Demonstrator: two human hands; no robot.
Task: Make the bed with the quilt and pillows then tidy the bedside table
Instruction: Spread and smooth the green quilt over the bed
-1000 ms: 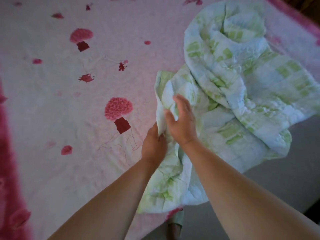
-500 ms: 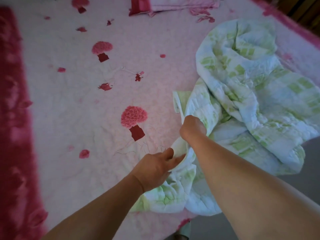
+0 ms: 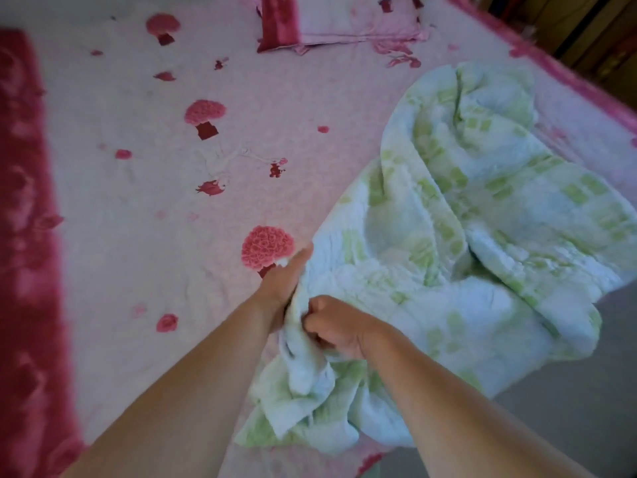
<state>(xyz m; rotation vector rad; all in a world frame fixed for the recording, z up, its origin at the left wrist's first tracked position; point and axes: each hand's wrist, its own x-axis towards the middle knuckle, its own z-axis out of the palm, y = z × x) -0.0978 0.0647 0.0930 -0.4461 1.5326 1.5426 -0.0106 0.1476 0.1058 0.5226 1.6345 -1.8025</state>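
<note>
Both hands grip the quilt (image 3: pixel 482 236) at its near left edge: the left hand (image 3: pixel 282 281) clutches a fold, the right hand (image 3: pixel 336 326) is fisted in the cloth just beside it. The quilt lies bunched on the bed's (image 3: pixel 138 201) right side. A pillow (image 3: pixel 344 22) sits at the far end.

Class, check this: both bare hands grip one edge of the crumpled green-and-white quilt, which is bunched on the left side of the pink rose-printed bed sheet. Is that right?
One detail is wrong. The head view shows the crumpled green-and-white quilt bunched on the right side of the pink rose-printed bed sheet, not the left. The rest holds: the left hand and right hand both grip one edge of it.
</note>
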